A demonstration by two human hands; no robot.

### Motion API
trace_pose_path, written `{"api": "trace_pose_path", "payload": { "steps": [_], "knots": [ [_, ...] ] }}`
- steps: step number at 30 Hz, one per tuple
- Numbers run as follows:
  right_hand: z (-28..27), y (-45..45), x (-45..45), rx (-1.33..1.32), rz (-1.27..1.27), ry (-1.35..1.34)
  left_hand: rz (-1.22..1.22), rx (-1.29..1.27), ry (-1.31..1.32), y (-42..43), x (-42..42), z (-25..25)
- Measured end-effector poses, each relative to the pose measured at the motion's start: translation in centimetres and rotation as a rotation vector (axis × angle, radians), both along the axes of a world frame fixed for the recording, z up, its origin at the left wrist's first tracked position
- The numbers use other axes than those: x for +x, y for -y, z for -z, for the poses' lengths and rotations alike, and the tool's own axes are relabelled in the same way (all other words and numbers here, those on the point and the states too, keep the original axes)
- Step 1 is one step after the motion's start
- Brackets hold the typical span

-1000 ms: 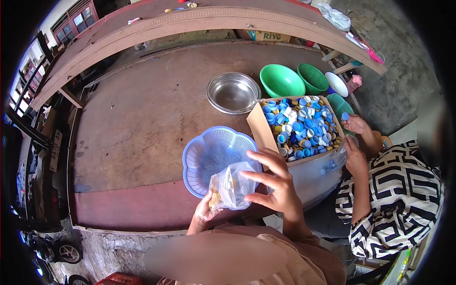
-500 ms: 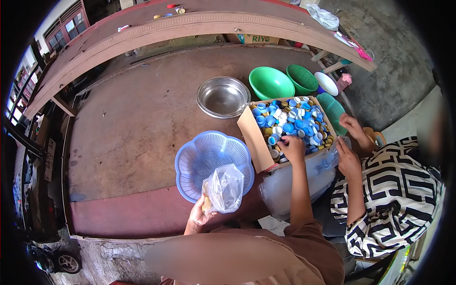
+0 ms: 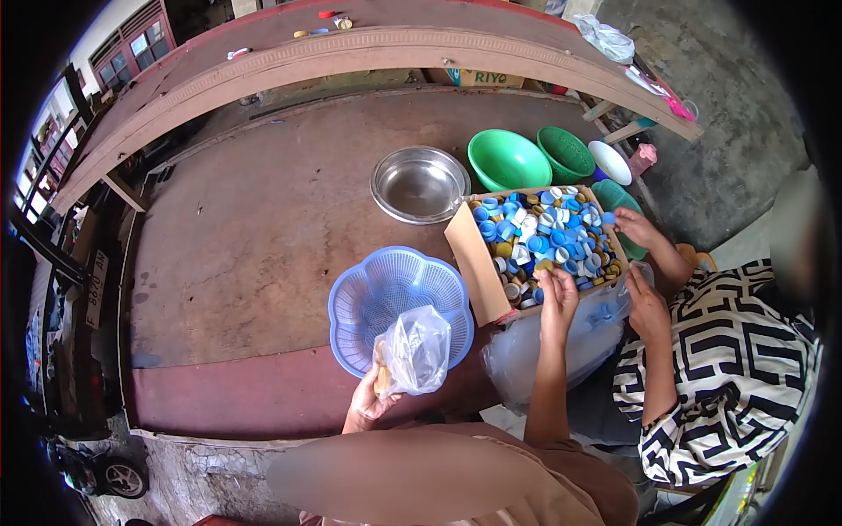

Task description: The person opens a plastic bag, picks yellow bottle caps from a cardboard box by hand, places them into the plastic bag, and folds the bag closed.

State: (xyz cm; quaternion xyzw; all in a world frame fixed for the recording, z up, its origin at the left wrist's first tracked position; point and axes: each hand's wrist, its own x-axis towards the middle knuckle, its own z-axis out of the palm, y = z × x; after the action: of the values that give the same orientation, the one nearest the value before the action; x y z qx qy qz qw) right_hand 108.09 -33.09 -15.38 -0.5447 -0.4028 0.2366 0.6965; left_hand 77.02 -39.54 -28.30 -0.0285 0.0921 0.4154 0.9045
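Note:
My left hand [image 3: 368, 403] is closed on a clear plastic bag [image 3: 417, 351] with some yellow caps in its lower left part. The bag is over the near side of a blue plastic basket [image 3: 386, 272]. Above the near part of a cardboard box [image 3: 474, 263], my right hand [image 3: 559, 302] pinches a yellow cap [image 3: 544, 268]. Blue, white and yellow bottle caps [image 3: 526, 223] fill the box.
A person at the right holds a blue cap [image 3: 608, 218] and a clear bag [image 3: 605, 320]. Behind the box stand a steel bowl [image 3: 421, 184], a green bowl [image 3: 509, 160], a dark green basket [image 3: 566, 152] and a white bowl [image 3: 610, 162]. A raised wooden bench [image 3: 351, 54] crosses the far side.
My right hand went from beside the bag down into the box, and now is raised slightly with a yellow cap. The co-worker's hand has moved back to the box's right edge with a blue cap.

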Motion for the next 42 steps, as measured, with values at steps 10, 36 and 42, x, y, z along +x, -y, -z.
{"api": "trace_pose_path", "payload": {
  "steps": [10,36,42],
  "knots": [
    [-8.6,5.2,-10.5,0.091,-0.551,0.927,0.081,0.033,-0.075,0.2,-0.1,0.0],
    [0.7,-0.7,-1.4,-0.007,0.337,0.263,-0.01,-0.033,-0.06,0.4,-0.3,0.2],
    [-7.9,4.4,-9.0,0.238,-0.329,0.579,0.073,0.036,-0.071,0.2,-0.4,0.5]
  ]
}}
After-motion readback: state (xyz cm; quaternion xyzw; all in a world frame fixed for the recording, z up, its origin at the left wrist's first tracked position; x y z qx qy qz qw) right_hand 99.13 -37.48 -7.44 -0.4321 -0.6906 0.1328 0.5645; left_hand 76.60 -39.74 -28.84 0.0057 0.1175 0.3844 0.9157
